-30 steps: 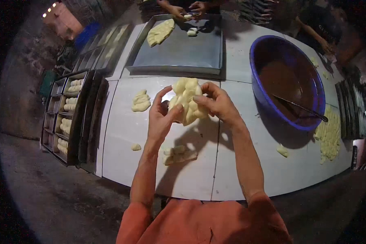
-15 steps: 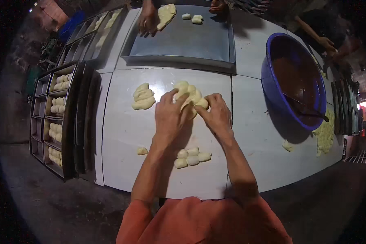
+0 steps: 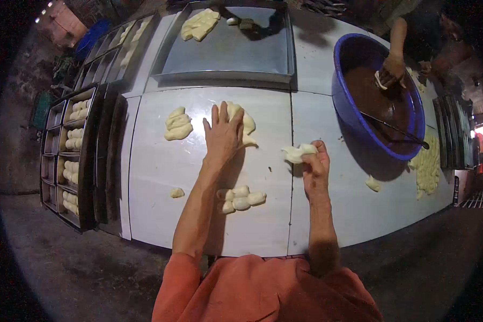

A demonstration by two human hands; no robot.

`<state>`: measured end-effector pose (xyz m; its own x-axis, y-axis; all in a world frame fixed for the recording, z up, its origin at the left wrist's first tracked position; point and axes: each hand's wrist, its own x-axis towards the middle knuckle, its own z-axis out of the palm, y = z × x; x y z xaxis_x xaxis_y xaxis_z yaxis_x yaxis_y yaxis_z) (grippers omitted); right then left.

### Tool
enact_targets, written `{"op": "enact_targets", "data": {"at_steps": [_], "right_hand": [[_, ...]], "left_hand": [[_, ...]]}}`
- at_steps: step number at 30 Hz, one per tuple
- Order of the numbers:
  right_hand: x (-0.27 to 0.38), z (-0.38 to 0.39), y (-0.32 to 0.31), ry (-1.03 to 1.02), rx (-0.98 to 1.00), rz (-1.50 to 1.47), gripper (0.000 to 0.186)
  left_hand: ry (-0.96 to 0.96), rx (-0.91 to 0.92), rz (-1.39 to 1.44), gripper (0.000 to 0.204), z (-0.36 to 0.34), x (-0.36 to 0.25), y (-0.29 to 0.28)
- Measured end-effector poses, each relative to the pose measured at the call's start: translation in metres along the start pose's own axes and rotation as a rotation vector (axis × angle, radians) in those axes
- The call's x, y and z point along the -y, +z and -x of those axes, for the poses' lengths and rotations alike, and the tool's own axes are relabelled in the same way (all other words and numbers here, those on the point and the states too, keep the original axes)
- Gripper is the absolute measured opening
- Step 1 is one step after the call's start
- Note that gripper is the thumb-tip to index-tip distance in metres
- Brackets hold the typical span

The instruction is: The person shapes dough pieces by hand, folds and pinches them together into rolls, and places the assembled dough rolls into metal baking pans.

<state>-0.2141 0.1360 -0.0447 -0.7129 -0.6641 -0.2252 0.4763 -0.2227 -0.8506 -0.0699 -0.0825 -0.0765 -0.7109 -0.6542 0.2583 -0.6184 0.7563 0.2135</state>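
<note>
My left hand [image 3: 223, 137] lies with its fingers stretched out over a pale lump of dough [image 3: 247, 121] on the white table. To the right, my right hand [image 3: 317, 163] pinches a torn-off piece of dough [image 3: 298, 154] just above the table. Left of my left hand rests another folded lump of dough [image 3: 178, 124]. Closer to me, several small rolled dough pieces [image 3: 241, 200] sit side by side in two rows, with a small scrap of dough [image 3: 177, 192] to their left.
A large metal tray [image 3: 225, 60] with dough stands at the far side. At right is a purple basin [image 3: 339, 80] of brown filling, a stick leaning in it; another person's hand [image 3: 393, 70] reaches in. Divided baking pans [image 3: 52, 140] holding dough rolls stand at left.
My right hand has pulled away rightward with a piece of dough from the lump. The left stays on the lump. Another person's hand has left the tray; a hand now reaches into the basin.
</note>
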Motion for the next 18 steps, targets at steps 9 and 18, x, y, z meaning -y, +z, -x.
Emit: {"op": "enact_targets", "data": {"at_steps": [9, 18], "right_hand": [[0.045, 0.022, -0.018, -0.043, 0.183, -0.066, 0.033], [0.061, 0.035, 0.000, -0.138, 0.277, 0.333, 0.037]], "left_hand": [[-0.241, 0.233, 1.094, 0.051, 0.038, -0.105, -0.084], [-0.466, 0.424, 1.636, 0.040, 0.061, -0.140, -0.075]]}}
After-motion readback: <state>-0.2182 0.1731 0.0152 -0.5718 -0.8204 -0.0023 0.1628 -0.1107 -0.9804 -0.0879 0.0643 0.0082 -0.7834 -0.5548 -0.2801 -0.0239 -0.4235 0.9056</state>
